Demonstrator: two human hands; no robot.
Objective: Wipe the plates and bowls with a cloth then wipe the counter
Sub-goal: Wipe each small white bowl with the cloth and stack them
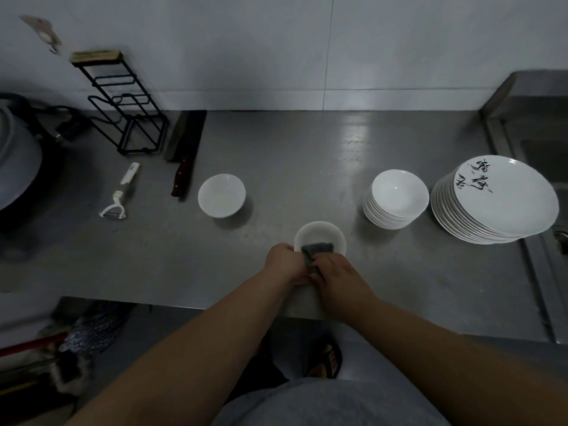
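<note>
Above the steel counter [307, 167] near its front edge, my left hand [284, 264] grips the near rim of a small white bowl [321, 233]. My right hand [336, 275] holds a grey cloth [316, 249] that lies inside the bowl. A single white bowl [221, 195] stands on the counter to the left. A stack of several white bowls [395, 198] stands to the right. Beside it is a stack of several white plates [495, 199] with black brush writing on the top one.
A knife [186, 155], a white peeler [121, 192] and a black wire rack [123, 109] lie at the back left. A large pot [15, 161] sits at the far left. A sink [541, 155] borders the counter on the right.
</note>
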